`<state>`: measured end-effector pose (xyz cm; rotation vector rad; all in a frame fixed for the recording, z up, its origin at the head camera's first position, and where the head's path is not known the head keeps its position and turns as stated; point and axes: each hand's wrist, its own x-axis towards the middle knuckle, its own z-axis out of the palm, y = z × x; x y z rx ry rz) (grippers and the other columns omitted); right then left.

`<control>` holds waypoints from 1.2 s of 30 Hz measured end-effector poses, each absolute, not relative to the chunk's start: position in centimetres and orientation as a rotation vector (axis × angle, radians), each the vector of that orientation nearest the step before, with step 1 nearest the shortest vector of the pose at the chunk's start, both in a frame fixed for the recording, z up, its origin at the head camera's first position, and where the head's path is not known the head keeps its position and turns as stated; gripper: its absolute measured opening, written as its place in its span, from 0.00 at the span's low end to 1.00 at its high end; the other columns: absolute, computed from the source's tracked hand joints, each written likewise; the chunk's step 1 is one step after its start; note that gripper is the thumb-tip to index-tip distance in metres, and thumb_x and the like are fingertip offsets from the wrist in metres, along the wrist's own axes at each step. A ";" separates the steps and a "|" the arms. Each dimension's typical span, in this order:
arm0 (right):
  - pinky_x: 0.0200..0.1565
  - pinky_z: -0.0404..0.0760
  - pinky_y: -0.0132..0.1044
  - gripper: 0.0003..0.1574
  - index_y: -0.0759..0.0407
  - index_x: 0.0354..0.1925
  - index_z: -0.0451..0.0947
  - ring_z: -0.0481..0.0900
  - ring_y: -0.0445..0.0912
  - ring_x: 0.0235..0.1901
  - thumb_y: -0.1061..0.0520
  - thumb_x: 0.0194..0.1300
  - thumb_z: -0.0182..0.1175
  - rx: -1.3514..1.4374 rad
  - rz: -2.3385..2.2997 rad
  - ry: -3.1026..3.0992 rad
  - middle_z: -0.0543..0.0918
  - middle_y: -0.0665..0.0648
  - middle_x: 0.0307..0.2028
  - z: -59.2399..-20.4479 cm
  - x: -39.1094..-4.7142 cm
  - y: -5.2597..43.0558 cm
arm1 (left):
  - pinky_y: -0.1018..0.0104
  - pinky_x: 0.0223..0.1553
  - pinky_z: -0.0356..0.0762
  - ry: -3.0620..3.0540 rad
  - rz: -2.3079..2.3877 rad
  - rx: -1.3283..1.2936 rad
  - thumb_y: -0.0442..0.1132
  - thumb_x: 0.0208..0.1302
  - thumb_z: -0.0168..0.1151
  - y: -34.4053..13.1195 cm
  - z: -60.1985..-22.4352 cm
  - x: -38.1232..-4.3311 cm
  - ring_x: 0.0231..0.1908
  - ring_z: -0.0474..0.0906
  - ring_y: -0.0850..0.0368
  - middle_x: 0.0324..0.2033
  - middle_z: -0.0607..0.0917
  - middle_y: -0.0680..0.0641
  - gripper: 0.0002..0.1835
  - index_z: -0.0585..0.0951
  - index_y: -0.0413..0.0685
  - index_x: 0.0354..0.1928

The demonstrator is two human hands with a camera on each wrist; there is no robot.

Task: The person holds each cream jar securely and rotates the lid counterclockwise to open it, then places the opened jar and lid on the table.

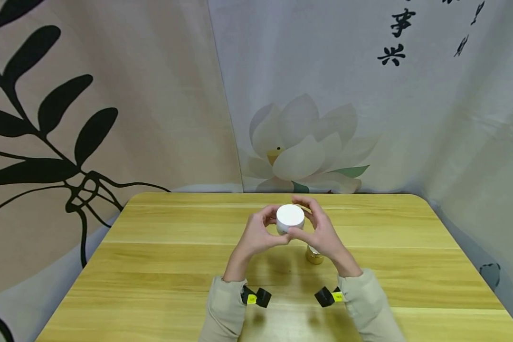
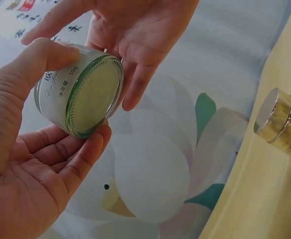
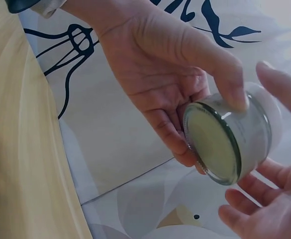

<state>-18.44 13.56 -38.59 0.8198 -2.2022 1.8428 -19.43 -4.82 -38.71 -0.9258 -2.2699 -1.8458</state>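
Note:
A white-lidded glass cosmetic jar (image 1: 290, 217) is held up above the table between both hands. My left hand (image 1: 262, 233) grips it, thumb on the printed label and fingers round the base, as the left wrist view shows with the jar (image 2: 80, 92) tilted. In the right wrist view the jar's pale greenish bottom (image 3: 212, 143) faces the camera. My right hand (image 1: 320, 232) is held around the other side, its fingers loosely spread near the lid and side. A small gold jar (image 1: 314, 256) stands on the table beside my right wrist.
The wooden table (image 1: 175, 266) spans the front, with printed fabric backdrops (image 1: 154, 95) behind it. Each wrist carries a black camera, one on the left (image 1: 262, 298) and one on the right (image 1: 325, 297). Beige sleeves (image 1: 226, 308) cover both forearms.

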 end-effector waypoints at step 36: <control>0.59 0.66 0.37 0.28 0.69 0.56 0.69 0.67 0.47 0.53 0.68 0.57 0.61 0.865 1.813 -2.172 0.68 0.65 0.55 -38.8 -18.5 13.5 | 0.63 0.46 0.77 -2.260 -1.836 -0.923 0.27 0.44 0.71 -4.9 -39.4 -19.9 0.42 0.77 0.52 0.44 0.81 0.40 0.27 0.76 0.32 0.51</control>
